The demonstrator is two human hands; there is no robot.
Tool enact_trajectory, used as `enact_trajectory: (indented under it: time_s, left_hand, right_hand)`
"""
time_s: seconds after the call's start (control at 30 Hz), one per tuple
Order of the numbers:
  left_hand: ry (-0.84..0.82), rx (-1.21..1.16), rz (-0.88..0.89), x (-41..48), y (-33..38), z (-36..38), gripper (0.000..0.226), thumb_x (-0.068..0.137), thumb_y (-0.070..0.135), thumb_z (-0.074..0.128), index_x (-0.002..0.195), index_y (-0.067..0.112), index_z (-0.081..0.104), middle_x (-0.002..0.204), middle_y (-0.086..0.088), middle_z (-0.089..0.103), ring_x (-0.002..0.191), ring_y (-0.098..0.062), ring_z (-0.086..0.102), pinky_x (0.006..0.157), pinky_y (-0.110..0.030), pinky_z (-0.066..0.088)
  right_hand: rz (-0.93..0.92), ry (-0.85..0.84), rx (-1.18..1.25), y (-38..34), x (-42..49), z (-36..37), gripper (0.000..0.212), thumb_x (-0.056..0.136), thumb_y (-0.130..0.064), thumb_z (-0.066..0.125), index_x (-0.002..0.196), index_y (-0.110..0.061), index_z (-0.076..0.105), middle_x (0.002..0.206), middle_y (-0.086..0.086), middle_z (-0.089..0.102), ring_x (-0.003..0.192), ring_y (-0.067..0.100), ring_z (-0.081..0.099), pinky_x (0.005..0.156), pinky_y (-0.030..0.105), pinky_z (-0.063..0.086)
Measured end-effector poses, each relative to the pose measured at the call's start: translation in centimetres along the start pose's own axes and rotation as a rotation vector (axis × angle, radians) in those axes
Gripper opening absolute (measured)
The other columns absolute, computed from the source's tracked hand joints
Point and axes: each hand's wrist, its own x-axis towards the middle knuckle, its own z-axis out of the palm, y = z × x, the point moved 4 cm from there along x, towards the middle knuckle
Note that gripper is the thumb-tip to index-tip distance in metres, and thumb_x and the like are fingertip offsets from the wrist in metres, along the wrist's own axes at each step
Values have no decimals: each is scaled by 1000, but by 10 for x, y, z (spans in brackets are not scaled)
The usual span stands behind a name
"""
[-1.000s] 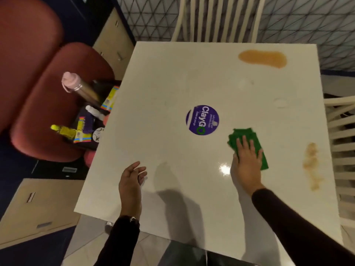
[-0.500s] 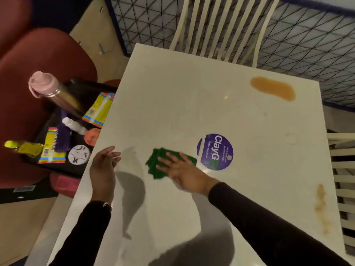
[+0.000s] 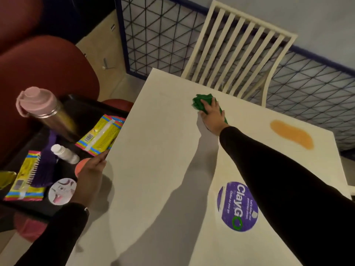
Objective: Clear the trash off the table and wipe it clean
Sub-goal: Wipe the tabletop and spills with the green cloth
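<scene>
Right grip (image 3: pixel 211 114) is flat-fingered on the cloth (image 3: pixel 201 101), pressing it into the far desk (image 3: pixel 153 150) to scrub. Left grip (image 3: pixel 92 173) is relaxed at the left edge, probably bracing. The stain (image 3: pixel 292 137) isn't wiped yet.

A slatted chair (image 3: pixel 255 21) (cream) stands before a dark wire-mesh fence (image 3: pixel 159 35).

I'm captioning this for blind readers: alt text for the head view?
A person's right hand presses a green cloth near the far edge of a white table, left of an orange stain. The left hand rests at the table's left edge beside a black tray of wrappers.
</scene>
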Motion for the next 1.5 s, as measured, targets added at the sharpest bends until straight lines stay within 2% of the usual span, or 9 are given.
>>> enact_trajectory:
  time_s: [0.17, 0.27, 0.4, 0.53, 0.7, 0.8, 1.07, 1.33, 1.5]
  left_hand:
    - [-24, -197, -92, -3, -16, -14, 24, 95, 14, 44, 99, 27, 64, 113, 0, 60, 103, -13, 55, 98, -25, 40]
    - [8, -298, -173, -4, -15, -14, 26, 95, 15, 42, 97, 18, 67, 100, 3, 69, 98, -10, 63, 90, -26, 44]
    - [70, -393, -195, -10, -8, -11, 27, 93, 8, 42, 93, 14, 69, 90, 5, 74, 89, -5, 68, 82, -21, 49]
    - [151, -472, -203, -18, 0, -7, 27, 92, 8, 42, 83, 11, 67, 73, 7, 74, 74, -3, 69, 70, -15, 52]
    - [165, -513, -275, -13, -8, -11, 32, 94, 20, 40, 88, 8, 69, 82, 1, 75, 86, -16, 69, 78, -28, 49]
    - [136, -489, -293, -10, -14, -13, 41, 95, 25, 35, 101, 0, 67, 90, -4, 74, 92, -19, 68, 73, -22, 50]
    - [205, -474, -164, -6, -17, -15, 40, 92, 35, 35, 104, 12, 65, 94, -9, 70, 88, -17, 66, 81, -28, 47]
    - [249, -553, -132, -15, 3, -19, 43, 83, 36, 37, 112, 14, 59, 102, -10, 64, 94, -15, 60, 90, -25, 44]
    - [229, -604, -196, -15, -1, -20, 41, 99, 30, 30, 127, 10, 53, 119, -17, 59, 121, -27, 52, 110, -37, 35]
  right_hand:
    - [-122, 27, -70, -11, -21, 9, 51, 97, -39, 30, 147, -28, 24, 159, 3, 8, 146, 22, 3, 117, 50, 3]
    - [-291, -18, -80, -33, -90, 36, 59, 89, -45, 20, 145, -29, 31, 157, 5, 16, 146, 24, 10, 114, 49, 8]
    - [-513, -39, -137, -60, -221, 96, 54, 86, -39, 37, 140, -30, 36, 153, 9, 26, 142, 27, 21, 108, 56, 19]
    - [-765, -101, -326, -88, -329, 154, 67, 79, -55, 44, 142, -37, 29, 159, 4, 1, 144, 25, 16, 111, 46, 13]
    - [-1079, -84, -420, -100, -292, 134, 55, 83, -40, 38, 137, -43, 32, 153, -7, 30, 139, 17, 29, 107, 42, 22]
    - [-841, -97, -338, -102, -200, 104, 58, 79, -32, 33, 136, -36, 39, 148, 1, 39, 134, 21, 37, 102, 51, 35]
    - [-204, -77, -122, -102, 8, 37, 50, 101, -26, 30, 148, -33, 18, 159, -1, -1, 146, 21, -4, 116, 54, -2]
    - [-533, -66, -253, -102, -159, 95, 53, 88, -39, 30, 141, -36, 35, 153, 1, 29, 140, 23, 26, 106, 54, 25]
    - [-929, -161, -451, -114, -321, 166, 59, 81, -48, 45, 138, -45, 31, 154, -4, 21, 141, 24, 15, 109, 48, 8]
